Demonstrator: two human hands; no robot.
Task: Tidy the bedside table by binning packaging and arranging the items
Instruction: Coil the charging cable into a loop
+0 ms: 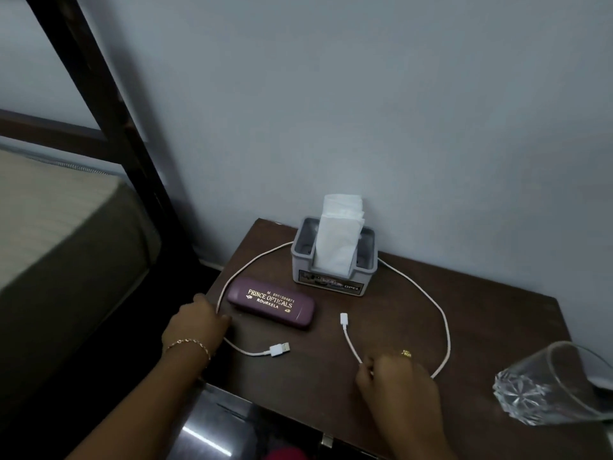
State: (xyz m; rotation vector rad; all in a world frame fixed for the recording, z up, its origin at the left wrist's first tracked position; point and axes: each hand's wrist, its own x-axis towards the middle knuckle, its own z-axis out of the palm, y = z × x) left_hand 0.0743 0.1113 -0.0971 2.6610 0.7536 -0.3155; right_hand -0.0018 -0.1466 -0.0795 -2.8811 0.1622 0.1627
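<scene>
Cable, looped behind tissue holder: right hand pinches it near small plug, left hand curls at the loop, grip unclear; best coiled evenly, clear of glass.

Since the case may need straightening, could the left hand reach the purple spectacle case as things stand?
Probably yes: the left hand lies right beside the spectacle case, with nothing but the white cable between them.
</scene>
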